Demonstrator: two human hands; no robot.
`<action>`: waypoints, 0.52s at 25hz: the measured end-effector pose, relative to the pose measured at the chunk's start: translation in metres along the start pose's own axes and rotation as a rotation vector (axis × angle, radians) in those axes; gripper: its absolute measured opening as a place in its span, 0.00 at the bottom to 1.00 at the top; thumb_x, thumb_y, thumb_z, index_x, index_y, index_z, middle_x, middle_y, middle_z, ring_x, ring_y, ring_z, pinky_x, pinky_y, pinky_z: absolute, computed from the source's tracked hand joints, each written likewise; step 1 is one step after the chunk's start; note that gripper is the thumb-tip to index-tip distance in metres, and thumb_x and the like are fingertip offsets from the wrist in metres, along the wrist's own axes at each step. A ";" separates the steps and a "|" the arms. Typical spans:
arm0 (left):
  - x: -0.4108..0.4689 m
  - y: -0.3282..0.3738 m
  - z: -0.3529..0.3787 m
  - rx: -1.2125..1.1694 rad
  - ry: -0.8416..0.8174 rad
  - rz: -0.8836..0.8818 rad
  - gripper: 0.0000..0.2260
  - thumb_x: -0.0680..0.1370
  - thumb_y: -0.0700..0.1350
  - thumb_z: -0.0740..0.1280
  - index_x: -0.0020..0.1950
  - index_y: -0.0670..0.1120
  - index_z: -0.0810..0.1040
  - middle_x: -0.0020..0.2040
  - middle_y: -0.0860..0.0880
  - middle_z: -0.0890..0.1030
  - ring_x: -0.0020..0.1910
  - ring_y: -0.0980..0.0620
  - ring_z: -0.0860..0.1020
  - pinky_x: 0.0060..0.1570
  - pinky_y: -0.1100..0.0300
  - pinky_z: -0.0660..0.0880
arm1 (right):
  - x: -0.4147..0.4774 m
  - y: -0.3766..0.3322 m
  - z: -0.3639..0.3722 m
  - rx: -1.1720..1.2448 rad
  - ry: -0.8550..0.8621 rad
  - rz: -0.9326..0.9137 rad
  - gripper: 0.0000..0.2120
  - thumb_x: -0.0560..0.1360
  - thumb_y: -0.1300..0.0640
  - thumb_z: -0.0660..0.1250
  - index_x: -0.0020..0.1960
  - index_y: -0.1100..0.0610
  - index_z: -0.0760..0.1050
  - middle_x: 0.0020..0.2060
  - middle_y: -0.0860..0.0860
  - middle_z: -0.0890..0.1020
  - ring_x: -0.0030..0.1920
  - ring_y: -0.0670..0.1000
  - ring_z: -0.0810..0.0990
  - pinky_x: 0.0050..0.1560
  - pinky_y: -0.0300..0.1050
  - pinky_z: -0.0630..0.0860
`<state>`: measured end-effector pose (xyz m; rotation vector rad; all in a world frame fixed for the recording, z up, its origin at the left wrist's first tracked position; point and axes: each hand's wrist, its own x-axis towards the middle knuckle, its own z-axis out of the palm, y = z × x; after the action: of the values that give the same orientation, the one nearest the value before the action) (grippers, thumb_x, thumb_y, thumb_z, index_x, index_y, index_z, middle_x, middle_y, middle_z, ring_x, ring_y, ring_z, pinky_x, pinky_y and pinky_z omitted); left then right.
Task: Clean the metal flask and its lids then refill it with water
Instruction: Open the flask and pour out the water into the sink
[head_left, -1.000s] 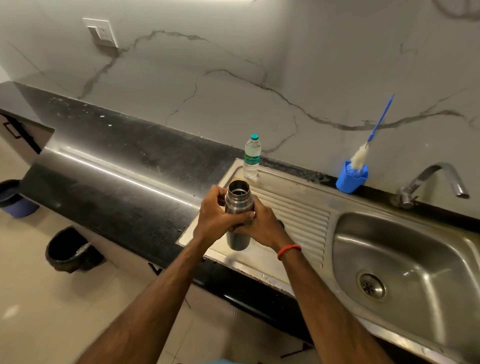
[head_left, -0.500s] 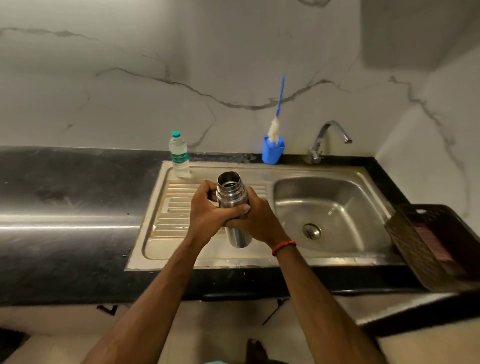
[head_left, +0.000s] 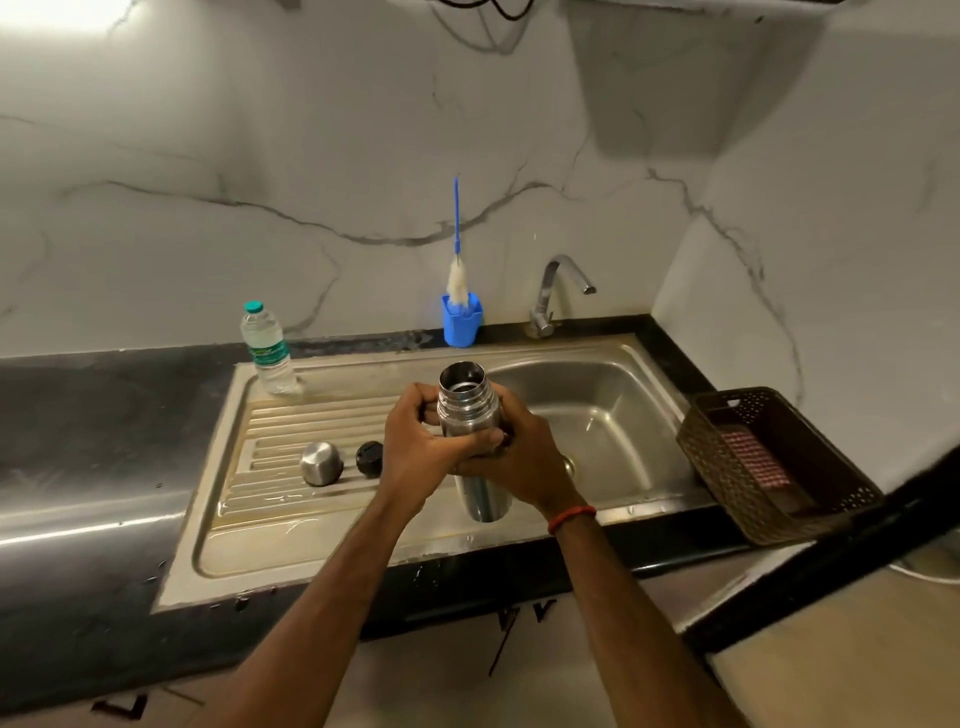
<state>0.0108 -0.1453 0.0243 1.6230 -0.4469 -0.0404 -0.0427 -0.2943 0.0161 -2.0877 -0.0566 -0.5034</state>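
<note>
The open metal flask (head_left: 467, 410) is held upright above the sink's front edge, between drainboard and basin. My left hand (head_left: 418, 444) grips its upper body from the left, and my right hand (head_left: 522, 462) wraps around it from the right. Its steel outer lid (head_left: 321, 463) and black inner lid (head_left: 369, 458) lie on the ribbed drainboard (head_left: 291, 431), left of my hands. A clear water bottle (head_left: 267, 349) with a green cap stands at the drainboard's back left corner.
The steel sink basin (head_left: 618, 415) lies to the right under a tap (head_left: 558, 291). A blue holder (head_left: 461, 326) with a bottle brush (head_left: 457, 260) stands against the marble wall. A brown plastic basket (head_left: 769, 467) sits on the black counter (head_left: 104, 415) at right.
The view has swung right and the flask, held in both hands, has shifted toward the basin. The two lids on the drainboard have come into sight left of my hands.
</note>
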 end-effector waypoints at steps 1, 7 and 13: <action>0.001 0.003 0.009 -0.002 -0.003 0.003 0.33 0.54 0.59 0.83 0.52 0.47 0.77 0.44 0.59 0.83 0.43 0.62 0.79 0.42 0.67 0.76 | -0.001 0.002 -0.008 0.000 -0.010 -0.001 0.39 0.65 0.52 0.82 0.71 0.56 0.68 0.61 0.48 0.81 0.59 0.41 0.80 0.58 0.38 0.79; 0.011 0.022 0.072 0.112 -0.075 0.039 0.30 0.61 0.55 0.83 0.57 0.47 0.76 0.50 0.56 0.82 0.47 0.65 0.79 0.43 0.72 0.75 | -0.006 0.025 -0.073 -0.019 -0.016 -0.002 0.36 0.68 0.50 0.79 0.71 0.47 0.66 0.57 0.43 0.82 0.56 0.44 0.82 0.56 0.45 0.81; 0.013 0.016 0.135 0.216 -0.149 0.017 0.25 0.69 0.57 0.78 0.62 0.55 0.74 0.54 0.60 0.81 0.50 0.68 0.78 0.46 0.75 0.72 | -0.015 0.068 -0.135 -0.061 -0.029 0.048 0.43 0.66 0.42 0.78 0.74 0.45 0.60 0.61 0.46 0.81 0.55 0.45 0.82 0.53 0.50 0.82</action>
<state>-0.0205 -0.2787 0.0277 1.8358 -0.5956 -0.1040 -0.0848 -0.4405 0.0186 -2.1508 -0.0086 -0.4510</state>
